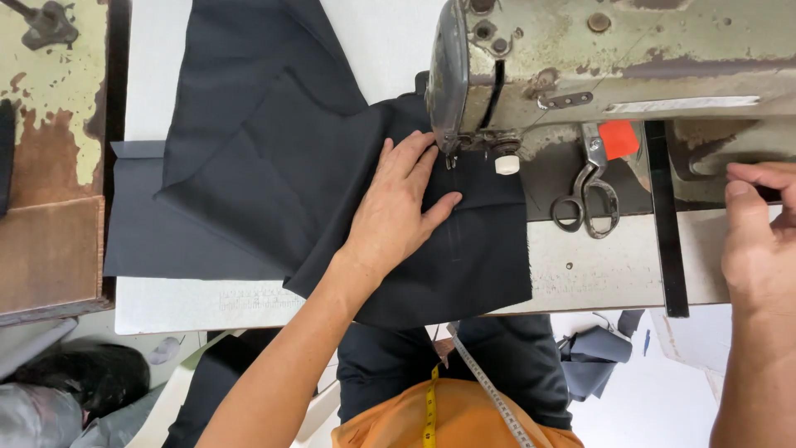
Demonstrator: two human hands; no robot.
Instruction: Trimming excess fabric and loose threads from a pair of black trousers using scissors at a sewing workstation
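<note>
White work table (249,311) spans the frame's middle; rusted, paint-flaked cabinet at far left.

Old green-grey sewing machine (613,58), paint chipped, fills the upper right. Its head overhangs the cloth, with the needle and presser foot (452,158) at frame centre.

Dark fabric (274,174), black or near-black, lies across the table from upper centre down to the front edge, folded in several overlapping layers, with a seam line running down from the foot. Judged light, soft and limp, with a slight weave grip, so not slippery. It would bunch if pushed from one point; best held flat under a spread palm beside the seam, or pinched at a free edge near the front of the table.

Left hand (398,207), centre frame: open, fingers spread, pressed flat on the fabric just left of the presser foot, fingertips close to the needle.

Right hand (759,241), right edge: partly cut off, fingers curled toward the machine's right end. Whether it grips anything, cannot tell.

Scissors (589,191) lie on the machine bed under an orange-red tab (618,138), right of the needle and apart from the cloth. A black strip (666,232) runs down the table beside them. Yellow tape measure (431,411) hangs at the bottom centre.

In the way: machine head crowds the cloth's right side.
</note>
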